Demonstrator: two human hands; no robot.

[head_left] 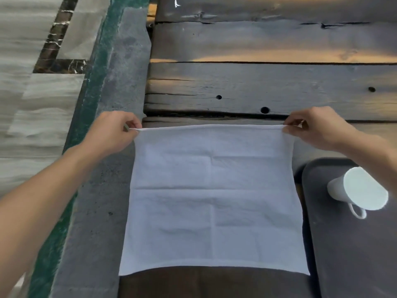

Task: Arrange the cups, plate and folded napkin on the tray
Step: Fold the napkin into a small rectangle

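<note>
Two hands hold one white napkin open by its far corners.

The left hand pinches the far left corner between thumb and fingers, and the right hand pinches the far right corner the same way, so the top edge is pulled straight between them. The single napkin is spread unfolded and creased over the near part of the dark plank table. Just beside its right edge lies one dark tray, with one white cup with a handle standing on it.
</note>
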